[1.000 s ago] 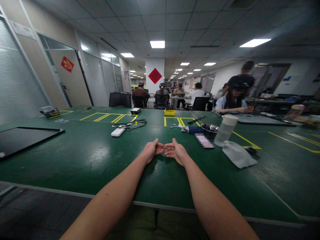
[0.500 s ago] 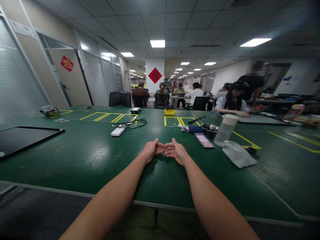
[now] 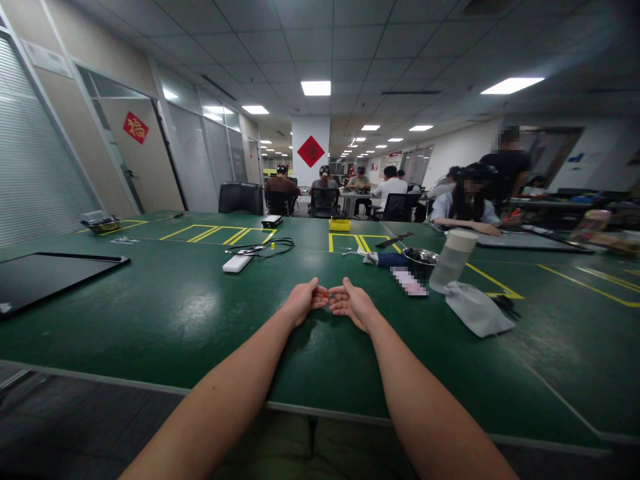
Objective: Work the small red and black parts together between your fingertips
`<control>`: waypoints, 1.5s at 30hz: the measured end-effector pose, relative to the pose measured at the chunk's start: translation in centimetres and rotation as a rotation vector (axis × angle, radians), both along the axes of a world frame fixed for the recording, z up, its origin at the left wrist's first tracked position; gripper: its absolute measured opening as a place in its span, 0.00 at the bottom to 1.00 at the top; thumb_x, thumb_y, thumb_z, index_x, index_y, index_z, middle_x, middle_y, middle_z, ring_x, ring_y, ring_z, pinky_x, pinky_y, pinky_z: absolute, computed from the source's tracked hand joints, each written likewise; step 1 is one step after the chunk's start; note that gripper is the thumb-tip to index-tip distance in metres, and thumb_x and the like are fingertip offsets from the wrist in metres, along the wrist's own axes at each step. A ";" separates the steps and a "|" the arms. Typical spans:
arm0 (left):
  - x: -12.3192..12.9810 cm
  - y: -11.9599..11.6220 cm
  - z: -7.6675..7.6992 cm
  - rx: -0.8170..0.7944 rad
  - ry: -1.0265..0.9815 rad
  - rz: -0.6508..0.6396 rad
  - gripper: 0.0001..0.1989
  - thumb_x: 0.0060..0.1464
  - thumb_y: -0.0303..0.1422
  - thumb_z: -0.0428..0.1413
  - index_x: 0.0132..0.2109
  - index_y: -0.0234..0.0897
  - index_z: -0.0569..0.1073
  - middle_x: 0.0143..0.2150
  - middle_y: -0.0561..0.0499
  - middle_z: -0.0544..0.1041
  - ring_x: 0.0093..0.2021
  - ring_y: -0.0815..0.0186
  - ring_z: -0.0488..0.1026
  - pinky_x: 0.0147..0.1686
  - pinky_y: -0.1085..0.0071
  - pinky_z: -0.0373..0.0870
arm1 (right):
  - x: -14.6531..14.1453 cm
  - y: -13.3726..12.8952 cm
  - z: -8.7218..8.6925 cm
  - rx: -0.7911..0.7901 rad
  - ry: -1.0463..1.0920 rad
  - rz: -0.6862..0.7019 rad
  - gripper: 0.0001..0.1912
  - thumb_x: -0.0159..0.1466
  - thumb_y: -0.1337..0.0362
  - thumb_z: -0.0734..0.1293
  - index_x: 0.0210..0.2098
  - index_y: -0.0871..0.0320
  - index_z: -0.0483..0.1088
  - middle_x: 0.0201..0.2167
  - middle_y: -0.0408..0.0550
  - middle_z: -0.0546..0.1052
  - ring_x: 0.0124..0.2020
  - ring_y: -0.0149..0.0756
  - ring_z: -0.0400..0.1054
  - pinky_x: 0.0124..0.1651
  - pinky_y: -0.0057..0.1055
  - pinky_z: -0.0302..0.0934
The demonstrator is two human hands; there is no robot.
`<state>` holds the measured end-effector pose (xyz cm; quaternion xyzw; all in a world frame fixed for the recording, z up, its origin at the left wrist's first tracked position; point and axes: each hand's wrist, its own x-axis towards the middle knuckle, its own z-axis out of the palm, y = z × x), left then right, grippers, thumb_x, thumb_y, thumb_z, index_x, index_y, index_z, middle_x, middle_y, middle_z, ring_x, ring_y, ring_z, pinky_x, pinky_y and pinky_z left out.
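Observation:
Near the front middle of the green table (image 3: 165, 340), my left hand (image 3: 303, 300) and my right hand (image 3: 351, 301) face each other, palms inward. Their fingers are stretched out and the thumbs point up. The fingertips of both hands almost meet. At the gap between them sits a small red and silvery item (image 3: 331, 295), too small to name. Whether the fingertips touch it or it lies just behind them, I cannot tell. Neither hand is closed around anything.
A white power strip (image 3: 237, 263) with black cables lies ahead on the left. To the right stand a metal bowl (image 3: 423, 256), a translucent bottle (image 3: 453, 263) and a grey pouch (image 3: 477, 310). A black panel (image 3: 55, 277) lies far left. A person (image 3: 470, 203) sits across the table.
My hands stay in the same pose, with the small item between the fingertips. The view shifts very slightly. A standing person in the background moves a little.

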<state>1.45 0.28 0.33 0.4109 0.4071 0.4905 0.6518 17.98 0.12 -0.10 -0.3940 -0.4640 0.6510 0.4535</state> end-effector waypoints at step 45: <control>0.1 0.3 -1.1 0.235 0.222 -0.031 0.08 0.44 0.24 0.56 0.35 0.29 0.77 0.29 0.45 0.78 0.29 0.68 0.75 0.35 0.73 0.71 | -0.4 -0.3 -0.5 0.214 -0.106 -0.070 0.11 0.46 0.73 0.70 0.31 0.61 0.71 0.30 0.46 0.76 0.30 0.32 0.73 0.36 0.27 0.70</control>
